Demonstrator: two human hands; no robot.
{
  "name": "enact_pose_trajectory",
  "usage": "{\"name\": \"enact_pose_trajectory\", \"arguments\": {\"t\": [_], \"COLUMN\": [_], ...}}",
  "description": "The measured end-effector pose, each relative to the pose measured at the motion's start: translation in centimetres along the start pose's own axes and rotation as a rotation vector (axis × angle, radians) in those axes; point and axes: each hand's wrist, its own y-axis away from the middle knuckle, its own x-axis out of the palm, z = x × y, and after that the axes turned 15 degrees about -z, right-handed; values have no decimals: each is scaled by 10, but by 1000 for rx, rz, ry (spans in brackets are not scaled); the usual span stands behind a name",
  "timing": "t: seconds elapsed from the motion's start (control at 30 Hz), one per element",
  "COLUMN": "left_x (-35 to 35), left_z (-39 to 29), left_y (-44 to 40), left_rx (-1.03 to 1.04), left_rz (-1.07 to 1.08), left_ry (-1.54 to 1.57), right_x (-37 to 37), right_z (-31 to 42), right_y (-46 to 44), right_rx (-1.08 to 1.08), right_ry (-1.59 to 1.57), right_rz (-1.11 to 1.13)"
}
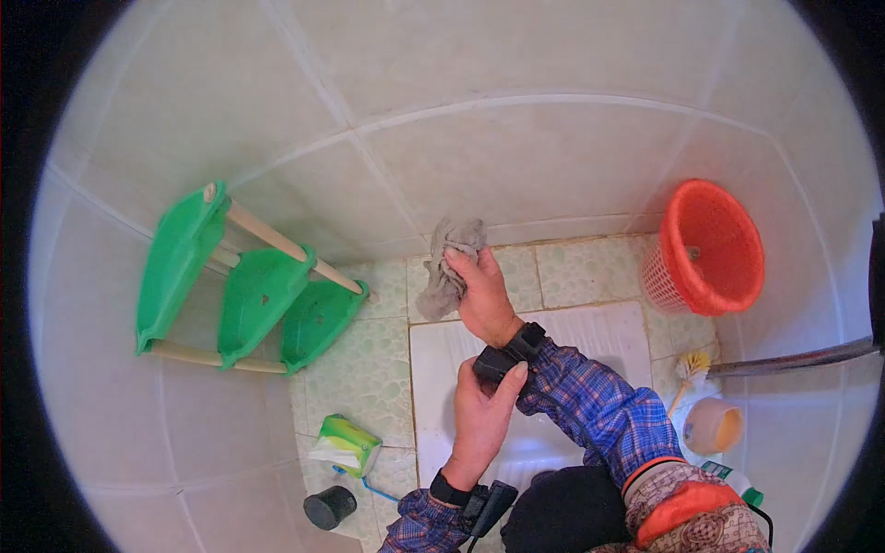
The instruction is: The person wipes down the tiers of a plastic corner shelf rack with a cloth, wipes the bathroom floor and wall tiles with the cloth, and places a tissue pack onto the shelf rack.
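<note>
My right hand (489, 300) is closed around a crumpled grey cloth (440, 297), whose loose ends hang out on the left side near the foot of the wall. On that wrist sits a small black box-shaped device (495, 364) beside a black strap (527, 341). My left hand (479, 424) grips this device between thumb and fingers, and some of the fingers are hidden behind it. Both hands are above a white squat toilet (442, 359). A second black strap (450, 489) circles my left wrist, with a black device (495, 507) attached.
A green three-tier corner shelf (263, 295) stands left. At the back right is a red plastic basket (678, 267). A yellow-bristled brush (693, 366) and a pinkish tub (705, 426) sit below it. A green tissue pack (355, 444) and dark cup (329, 507) are lower left.
</note>
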Motion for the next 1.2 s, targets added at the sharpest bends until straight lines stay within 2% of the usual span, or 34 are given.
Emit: {"name": "enact_pose_trajectory", "arguments": {"t": [0.1,0.3,0.4,0.47,0.6,0.7,0.83,0.9,0.93,1.0,1.07,1.13,1.2], "left_x": [1,-2,-5,-8,-8,-25,-92,-138,-161,-190,-182,-150,-124], "left_z": [-9,-14,-16,-10,1,13,55,69,71,63,58,41,25], "left_y": [-1,-5,-9,-9,-3,-1,1,7,13,21,22,12,4], "left_rx": [41,46,14,-3,58,64,41,-86,-154,-147,-76,-10,43], "left_rz": [19,64,75,56,-5,-35,-80,-133,-178,-241,-206,-21,112], "left_ry": [-38,-123,-123,-81,81,67,-125,-190,-221,-298,-318,-285,-307], "right_x": [-3,-16,-26,-39,-44,-54,-59,-83,-85,-84,-77,-63,-45], "right_z": [0,-15,-21,-39,-29,-33,-31,-36,-34,-24,-40,-57,-52], "right_y": [3,3,3,-12,-8,-11,-13,-28,-27,-28,-29,-33,-35], "right_rx": [-114,-307,-99,154,563,525,481,530,548,554,557,571,316], "right_ry": [317,633,367,-31,-574,-649,-562,-555,-509,-409,-383,-391,-130], "right_rz": [47,185,90,19,77,183,82,122,53,-85,-31,2,35]}}
